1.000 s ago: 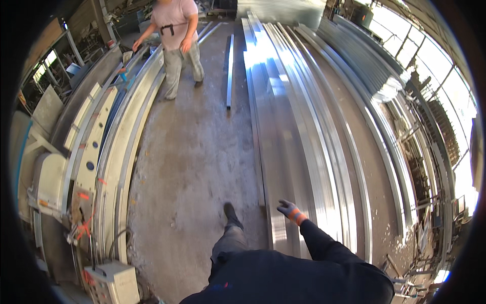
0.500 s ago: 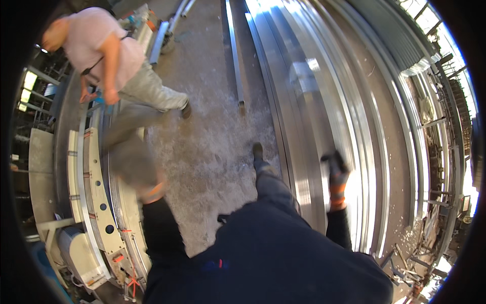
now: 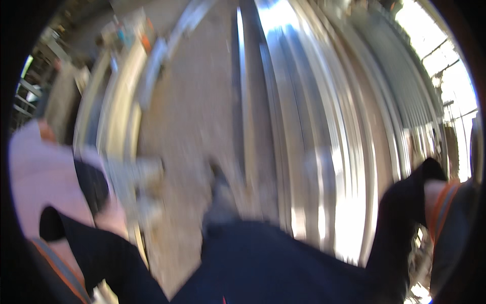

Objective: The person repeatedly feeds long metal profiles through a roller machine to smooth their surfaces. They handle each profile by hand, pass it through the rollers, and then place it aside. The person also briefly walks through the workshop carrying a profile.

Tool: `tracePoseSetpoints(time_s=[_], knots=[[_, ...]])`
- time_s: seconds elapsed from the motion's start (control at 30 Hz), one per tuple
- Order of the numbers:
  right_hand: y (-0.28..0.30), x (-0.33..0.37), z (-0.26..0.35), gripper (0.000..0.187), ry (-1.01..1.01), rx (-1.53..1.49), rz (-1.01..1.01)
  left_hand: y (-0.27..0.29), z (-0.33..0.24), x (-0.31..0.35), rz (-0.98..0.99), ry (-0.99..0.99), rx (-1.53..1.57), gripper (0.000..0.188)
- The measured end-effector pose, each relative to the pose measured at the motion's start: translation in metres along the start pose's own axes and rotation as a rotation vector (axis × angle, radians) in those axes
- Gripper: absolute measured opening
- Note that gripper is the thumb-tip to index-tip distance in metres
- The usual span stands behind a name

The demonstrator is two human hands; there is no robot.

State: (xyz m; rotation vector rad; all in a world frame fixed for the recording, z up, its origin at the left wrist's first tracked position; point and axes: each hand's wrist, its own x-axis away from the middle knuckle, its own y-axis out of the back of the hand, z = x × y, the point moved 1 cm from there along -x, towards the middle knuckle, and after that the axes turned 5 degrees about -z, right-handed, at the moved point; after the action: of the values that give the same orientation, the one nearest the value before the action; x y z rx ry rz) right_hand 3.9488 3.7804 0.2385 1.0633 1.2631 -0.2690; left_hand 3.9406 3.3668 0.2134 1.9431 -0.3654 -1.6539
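Note:
Both my arms are bent with the hands raised close to the camera, and both are smeared by motion. My left hand (image 3: 49, 279) is at the lower left rim in a dark glove with an orange and grey cuff band. Most of it is cut off, and its fingers do not show. At the right rim is my right hand (image 3: 459, 234) in a matching glove, its fingers also out of sight. Whether either hand holds anything cannot be made out. The left arm overlaps a co-worker's pale pink shirt (image 3: 43, 175).
Long shiny metal profiles (image 3: 309, 126) lie along the floor to the right, with grey ribbed sheets (image 3: 397, 66) beyond. A single narrow bar (image 3: 243, 96) lies ahead on the concrete floor (image 3: 195, 116). Cream-coloured beams (image 3: 124, 96) line the left.
Both hands have come up and outward to the rims. The co-worker is now much nearer, at my left side. My view has moved forward, and a different leg position shows below.

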Motion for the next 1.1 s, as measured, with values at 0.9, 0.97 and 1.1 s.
tracePoseSetpoints(time_s=[0.9,0.97,1.1], knots=[[-0.960,-0.708,-0.957,0.033,-0.001,0.042,-0.018,0.002,1.401,-0.404,-0.002,0.242,-0.367,0.058],[-1.047,-0.768,-1.010,0.034,0.014,0.011,-0.058,0.013,1.495,-0.432,0.019,0.240,-0.395,0.058],[-1.219,-0.861,-1.115,0.035,0.040,0.003,-0.113,0.009,1.714,-0.455,0.023,0.201,-0.386,0.057]])
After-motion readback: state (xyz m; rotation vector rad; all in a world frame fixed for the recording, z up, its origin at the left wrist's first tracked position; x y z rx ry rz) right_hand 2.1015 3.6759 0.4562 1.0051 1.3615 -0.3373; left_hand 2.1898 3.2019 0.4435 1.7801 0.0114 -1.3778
